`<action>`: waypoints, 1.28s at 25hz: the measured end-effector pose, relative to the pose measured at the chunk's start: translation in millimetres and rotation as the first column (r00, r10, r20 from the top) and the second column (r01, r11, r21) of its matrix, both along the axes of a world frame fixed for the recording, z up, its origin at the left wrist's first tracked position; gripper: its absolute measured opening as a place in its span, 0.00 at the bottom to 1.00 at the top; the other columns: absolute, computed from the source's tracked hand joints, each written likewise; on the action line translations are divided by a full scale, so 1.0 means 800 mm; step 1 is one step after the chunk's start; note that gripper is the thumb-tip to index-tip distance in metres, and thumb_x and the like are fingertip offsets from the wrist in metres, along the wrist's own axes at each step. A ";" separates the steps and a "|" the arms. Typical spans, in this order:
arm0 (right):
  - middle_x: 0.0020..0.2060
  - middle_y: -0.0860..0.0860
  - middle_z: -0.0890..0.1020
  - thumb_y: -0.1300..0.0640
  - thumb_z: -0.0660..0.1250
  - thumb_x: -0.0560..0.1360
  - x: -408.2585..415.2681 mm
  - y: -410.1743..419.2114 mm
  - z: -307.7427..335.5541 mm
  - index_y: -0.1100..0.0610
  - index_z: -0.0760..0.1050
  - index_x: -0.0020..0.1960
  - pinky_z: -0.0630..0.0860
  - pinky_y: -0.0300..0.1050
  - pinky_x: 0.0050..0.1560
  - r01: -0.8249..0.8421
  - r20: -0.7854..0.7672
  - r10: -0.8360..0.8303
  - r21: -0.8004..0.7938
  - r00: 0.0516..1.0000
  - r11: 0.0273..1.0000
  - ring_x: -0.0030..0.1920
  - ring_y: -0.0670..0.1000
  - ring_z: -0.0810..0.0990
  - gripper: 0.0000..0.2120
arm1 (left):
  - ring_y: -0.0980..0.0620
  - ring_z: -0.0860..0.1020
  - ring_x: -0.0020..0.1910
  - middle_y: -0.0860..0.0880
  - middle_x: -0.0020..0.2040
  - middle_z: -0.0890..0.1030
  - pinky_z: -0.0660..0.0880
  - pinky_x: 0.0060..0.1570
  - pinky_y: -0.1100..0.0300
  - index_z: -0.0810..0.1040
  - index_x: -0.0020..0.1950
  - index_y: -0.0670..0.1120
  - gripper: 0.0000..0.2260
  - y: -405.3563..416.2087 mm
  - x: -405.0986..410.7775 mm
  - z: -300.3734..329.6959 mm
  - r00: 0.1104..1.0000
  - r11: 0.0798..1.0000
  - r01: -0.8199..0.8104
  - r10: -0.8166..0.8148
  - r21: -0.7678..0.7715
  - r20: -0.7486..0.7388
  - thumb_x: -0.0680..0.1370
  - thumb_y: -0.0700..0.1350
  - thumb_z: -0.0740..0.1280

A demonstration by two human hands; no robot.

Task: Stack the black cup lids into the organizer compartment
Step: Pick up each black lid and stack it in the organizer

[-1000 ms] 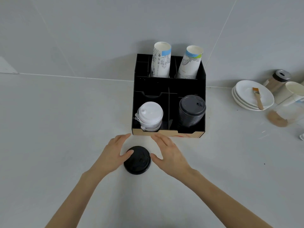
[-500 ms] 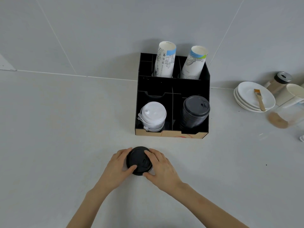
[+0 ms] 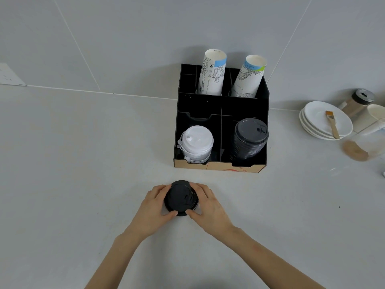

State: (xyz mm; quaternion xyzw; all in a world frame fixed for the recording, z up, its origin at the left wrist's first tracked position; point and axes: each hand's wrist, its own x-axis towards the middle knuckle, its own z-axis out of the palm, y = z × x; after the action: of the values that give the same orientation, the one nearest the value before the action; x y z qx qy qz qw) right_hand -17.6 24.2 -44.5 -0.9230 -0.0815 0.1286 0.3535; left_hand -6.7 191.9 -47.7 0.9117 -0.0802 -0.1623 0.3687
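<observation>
Gripping black lid (image 3: 181,198), left hand (image 3: 153,207), right hand (image 3: 209,206).

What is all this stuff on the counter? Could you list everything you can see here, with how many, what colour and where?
Organizer: one, black with a brown front edge, against the wall.
Paper cup stacks: two, white with printed drawings, leaning in the rear compartments.
White lids: one stack, front left compartment.
Black lids in organizer: one stack, front right compartment.
Black lids on counter: a short stack, count unclear, in front of the organizer.
Saucers: a small stack, white, far right.
Brush: one, wooden handle, lying on the saucers.
Jar: one, brownish with a dark lid, behind the saucers.
Clear container: one, brown contents, right edge.
Counter: pale grey.
Left hand: gripping the loose lids' left side.
Right hand: gripping their right side.
</observation>
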 end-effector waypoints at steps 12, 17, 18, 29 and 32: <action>0.68 0.50 0.65 0.58 0.65 0.72 0.009 -0.048 0.034 0.55 0.59 0.68 0.57 0.32 0.64 0.056 0.084 -0.066 0.123 0.994 0.991 0.68 0.47 0.64 0.27 | 0.51 0.67 0.64 0.54 0.61 0.65 0.61 0.62 0.63 0.62 0.68 0.48 0.30 -0.037 0.018 0.034 0.996 0.997 0.030 -0.023 -0.071 0.087 0.68 0.54 0.66; 0.68 0.50 0.67 0.58 0.66 0.72 0.017 -0.082 0.061 0.55 0.64 0.66 0.58 0.32 0.64 0.088 0.164 -0.113 0.151 0.980 0.985 0.64 0.42 0.65 0.23 | 0.53 0.65 0.65 0.55 0.62 0.65 0.61 0.65 0.61 0.62 0.68 0.48 0.31 -0.066 0.034 0.055 0.980 0.992 0.087 -0.069 -0.088 0.184 0.69 0.57 0.66; 0.68 0.50 0.67 0.58 0.66 0.72 0.020 -0.090 0.066 0.55 0.64 0.65 0.58 0.31 0.63 0.091 0.178 -0.117 0.147 0.977 0.985 0.63 0.41 0.65 0.23 | 0.54 0.64 0.65 0.53 0.65 0.65 0.61 0.65 0.62 0.62 0.68 0.48 0.29 -0.074 0.038 0.059 0.976 0.992 0.099 -0.080 -0.084 0.201 0.71 0.55 0.67; 0.66 0.51 0.70 0.58 0.68 0.71 0.065 -0.171 0.111 0.55 0.68 0.63 0.62 0.20 0.56 0.177 0.273 -0.204 0.121 0.940 0.977 0.62 0.46 0.70 0.22 | 0.52 0.63 0.66 0.48 0.67 0.65 0.57 0.62 0.65 0.61 0.69 0.46 0.27 -0.155 0.098 0.108 0.938 0.982 0.185 -0.167 -0.033 0.304 0.73 0.49 0.66; 0.66 0.51 0.70 0.58 0.68 0.71 0.081 -0.189 0.121 0.56 0.68 0.63 0.62 0.35 0.63 0.186 0.284 -0.208 0.102 0.936 0.977 0.64 0.49 0.70 0.22 | 0.51 0.64 0.66 0.47 0.67 0.66 0.58 0.62 0.65 0.61 0.68 0.45 0.27 -0.175 0.116 0.113 0.932 0.984 0.178 -0.160 -0.027 0.326 0.73 0.50 0.66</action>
State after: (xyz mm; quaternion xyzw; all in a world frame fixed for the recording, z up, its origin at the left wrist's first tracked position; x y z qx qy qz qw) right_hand 47.0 -127.3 52.4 -0.9216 -0.0446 -0.0488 0.3825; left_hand 86.2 51.7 42.8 0.9049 -0.2221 -0.0397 0.3609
